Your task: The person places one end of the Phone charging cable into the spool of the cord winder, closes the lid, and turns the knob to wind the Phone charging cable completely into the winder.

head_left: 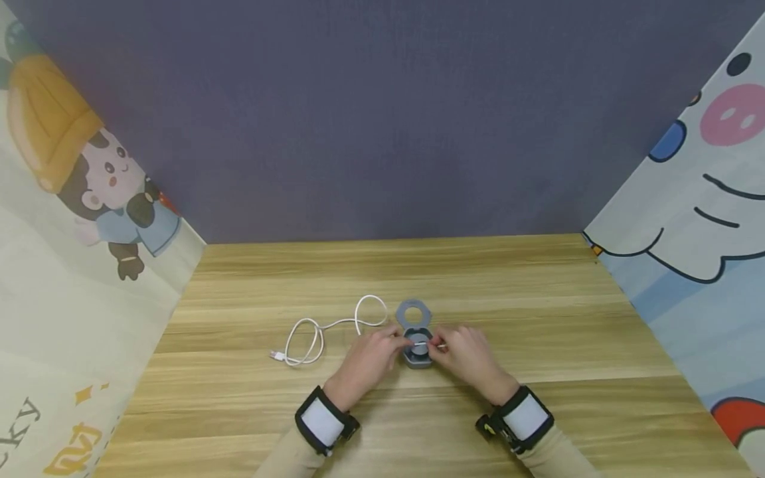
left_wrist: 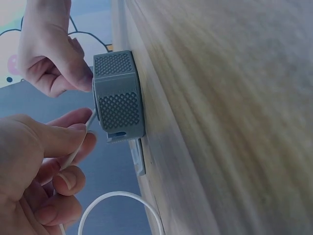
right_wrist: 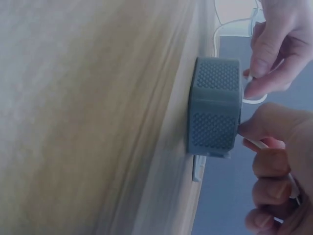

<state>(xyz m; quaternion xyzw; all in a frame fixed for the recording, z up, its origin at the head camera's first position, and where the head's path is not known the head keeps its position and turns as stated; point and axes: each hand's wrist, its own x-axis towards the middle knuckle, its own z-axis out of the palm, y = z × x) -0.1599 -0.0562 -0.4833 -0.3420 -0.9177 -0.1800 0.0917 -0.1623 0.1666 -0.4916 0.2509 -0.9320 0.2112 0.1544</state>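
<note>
A small grey hexagonal case [head_left: 417, 363] sits on the table between my hands, its ring-shaped lid [head_left: 425, 314] folded open toward the far side. Bumpy textured panels cover the outer walls of the case [left_wrist: 118, 108]. My left hand [head_left: 372, 357] pinches a white USB cable [head_left: 337, 322] at the left of the case's opening. From the other side, my right hand [head_left: 469, 355] holds another stretch of the white cable, its thumb touching the rim of the case [right_wrist: 215, 105]. A short straight piece of cable spans the opening between both hands' fingertips.
The cable's loose length loops across the table [head_left: 239, 398] to the left, ending in a USB plug [head_left: 277, 356]. A dark grey panel [head_left: 382, 133] stands at the back. Printed cartoon sheets flank the left and right sides.
</note>
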